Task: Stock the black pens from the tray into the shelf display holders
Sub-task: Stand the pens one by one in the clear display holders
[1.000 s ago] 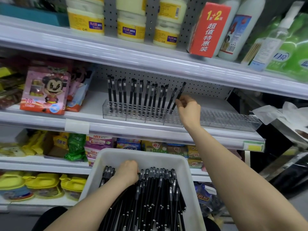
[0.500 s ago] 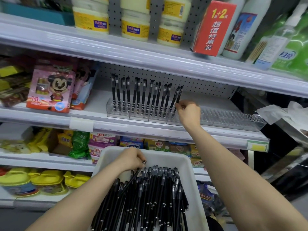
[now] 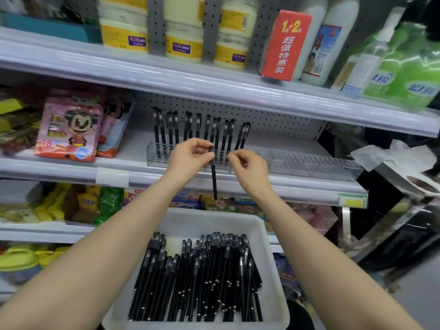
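Note:
My left hand [image 3: 190, 156] pinches the top of one black pen [image 3: 214, 179], which hangs straight down in front of the middle shelf edge. My right hand [image 3: 248, 169] hovers just right of that pen with its fingers curled and nothing visible in them. Behind both hands, a clear holder [image 3: 153, 159] on the shelf carries a row of several upright black pens [image 3: 190, 128]. A second clear holder [image 3: 312, 164] to the right has no pens in it. Below my arms, a white tray [image 3: 262, 228] holds a pile of black pens [image 3: 202, 284].
Pink toy boxes [image 3: 69, 129] stand left of the holders. The shelf above carries yellow-labelled jars [image 3: 183, 47], a red carton [image 3: 285, 45] and green packs [image 3: 409, 77]. Snack packets [image 3: 83, 203] fill the shelf below. Crumpled white paper [image 3: 390, 154] lies at the right.
My left hand rose out of the tray with one pen, up to the shelf front. My right hand left the pens in the holder and drew back toward the left hand.

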Demonstrator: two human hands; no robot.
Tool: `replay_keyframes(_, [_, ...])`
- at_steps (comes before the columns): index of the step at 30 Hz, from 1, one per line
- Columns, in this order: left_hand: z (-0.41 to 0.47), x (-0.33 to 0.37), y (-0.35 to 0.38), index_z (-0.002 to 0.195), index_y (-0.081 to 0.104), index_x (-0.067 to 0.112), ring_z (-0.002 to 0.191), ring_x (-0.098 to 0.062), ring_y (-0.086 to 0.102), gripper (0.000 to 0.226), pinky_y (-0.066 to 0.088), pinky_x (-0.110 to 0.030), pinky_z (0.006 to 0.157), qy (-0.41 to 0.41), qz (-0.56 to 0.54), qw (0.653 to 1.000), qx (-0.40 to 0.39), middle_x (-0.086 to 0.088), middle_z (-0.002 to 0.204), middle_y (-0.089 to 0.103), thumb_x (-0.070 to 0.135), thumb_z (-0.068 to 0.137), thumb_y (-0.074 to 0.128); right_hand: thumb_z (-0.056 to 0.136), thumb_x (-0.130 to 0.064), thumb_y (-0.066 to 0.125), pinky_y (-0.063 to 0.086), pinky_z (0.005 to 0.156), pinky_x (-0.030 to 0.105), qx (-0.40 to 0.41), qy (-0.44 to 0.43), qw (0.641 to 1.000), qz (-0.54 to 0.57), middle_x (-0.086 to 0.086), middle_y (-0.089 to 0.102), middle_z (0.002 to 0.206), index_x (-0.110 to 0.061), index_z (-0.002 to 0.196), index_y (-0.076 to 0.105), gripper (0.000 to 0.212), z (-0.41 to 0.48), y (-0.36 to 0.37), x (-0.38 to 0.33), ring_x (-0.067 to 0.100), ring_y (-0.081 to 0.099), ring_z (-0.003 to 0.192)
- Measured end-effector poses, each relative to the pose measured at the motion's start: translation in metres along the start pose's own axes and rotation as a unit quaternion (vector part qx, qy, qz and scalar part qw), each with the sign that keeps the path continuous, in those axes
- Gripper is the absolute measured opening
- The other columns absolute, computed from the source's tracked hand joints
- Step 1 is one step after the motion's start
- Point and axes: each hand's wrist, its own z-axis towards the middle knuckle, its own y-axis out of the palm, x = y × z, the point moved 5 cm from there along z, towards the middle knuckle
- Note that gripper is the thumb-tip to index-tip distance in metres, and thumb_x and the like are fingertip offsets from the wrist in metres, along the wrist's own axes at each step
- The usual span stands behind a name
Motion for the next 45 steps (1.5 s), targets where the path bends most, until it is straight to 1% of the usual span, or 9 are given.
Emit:
replay_keyframes(3, [0.004,0.006,0.003,0.104,0.066,0.022,0.091,-0.016,0.067,0.020,0.057,-0.037,0.087,0.011,-0.015,1.000,0.024,0.003,0.097,0.067,0.015,0.086,0.072,0.096,-0.032,0.057,0.042,0.072,0.015,-0.061,-0.016,0.998,0.000,-0.007,0.065,0.098,-0.021,0.102,0.070,0.019,-0.010,0.008,-0.002,0.002,0.055,0.084])
replay_keyframes(5, [0.003,0.009,0.004,0.104,0.065,0.021,0.091,-0.017,0.067,0.019,0.057,-0.037,0.088,0.014,-0.022,0.999,0.033,0.004,0.096,0.066,0.016,0.086,0.072,0.095,-0.031,0.060,0.043,0.072,0.017,-0.072,-0.018,0.997,0.005,-0.008,0.063,0.096,-0.021,0.103,0.070,0.017,-0.015,0.010,-0.001,0.001,0.055,0.083])
replay_keyframes(12, [-0.008,0.002,0.011,0.108,0.062,0.017,0.089,-0.018,0.068,0.022,0.058,-0.035,0.083,0.010,-0.029,0.999,0.014,0.000,0.097,0.067,0.016,0.088,0.070,0.094,-0.026,0.062,0.047,0.074,0.021,-0.064,0.009,0.998,0.021,-0.006,0.068,0.090,-0.018,0.100,0.068,0.011,-0.019,0.015,0.007,0.007,0.060,0.083])
replay_keyframes(16, [-0.030,-0.027,0.017,0.093,0.066,0.020,0.080,-0.013,0.067,0.004,0.057,-0.027,0.075,-0.004,0.062,0.998,-0.020,0.004,0.085,0.068,0.020,0.089,0.067,0.096,-0.028,0.060,0.047,0.073,0.017,-0.024,0.040,0.998,0.032,-0.008,0.064,0.090,-0.017,0.105,0.064,0.014,-0.018,0.004,0.018,0.004,0.059,0.084])
replay_keyframes(20, [-0.060,-0.081,0.032,0.086,0.067,0.025,0.075,-0.003,0.062,0.004,0.053,-0.023,0.075,-0.036,0.219,0.969,-0.106,0.012,0.081,0.067,0.024,0.090,0.067,0.098,-0.028,0.057,0.044,0.068,0.017,0.047,0.081,0.994,0.059,-0.011,0.062,0.085,-0.018,0.100,0.061,0.011,-0.011,-0.018,0.032,0.000,0.057,0.078])
replay_keyframes(23, [-0.080,-0.124,0.040,0.090,0.070,0.024,0.085,-0.009,0.064,0.005,0.052,-0.026,0.082,-0.079,0.313,0.932,-0.164,0.010,0.088,0.069,0.028,0.089,0.068,0.098,-0.027,0.055,0.049,0.070,0.025,0.104,0.096,0.987,0.069,-0.007,0.063,0.082,-0.016,0.099,0.060,0.012,-0.002,-0.034,0.038,0.009,0.060,0.076])
replay_keyframes(28, [-0.104,-0.159,0.049,0.101,0.070,0.023,0.094,-0.013,0.065,0.020,0.051,-0.030,0.087,-0.098,0.391,0.891,-0.210,0.004,0.098,0.072,0.038,0.087,0.068,0.099,-0.024,0.055,0.051,0.074,0.026,0.153,0.099,0.981,0.075,-0.012,0.060,0.083,-0.018,0.101,0.057,0.007,0.017,-0.048,0.036,0.009,0.060,0.079])
replay_keyframes(35, [-0.103,-0.169,0.053,0.111,0.067,0.025,0.102,-0.017,0.063,0.022,0.049,-0.028,0.089,-0.089,0.424,0.878,-0.203,0.003,0.108,0.070,0.033,0.090,0.065,0.100,-0.023,0.053,0.055,0.078,0.035,0.177,0.106,0.975,0.082,-0.006,0.063,0.086,-0.017,0.104,0.058,0.009,0.039,-0.045,0.032,0.018,0.065,0.084])
replay_keyframes(45, [-0.096,-0.175,0.058,0.108,0.069,0.014,0.101,-0.022,0.063,0.025,0.052,-0.033,0.089,-0.135,0.437,0.862,-0.219,-0.004,0.107,0.068,0.030,0.089,0.067,0.098,-0.018,0.057,0.047,0.076,0.030,0.125,0.113,0.986,-0.002,0.006,0.068,0.096,-0.007,0.114,0.065,0.020,0.050,-0.028,0.043,0.021,0.062,0.086])
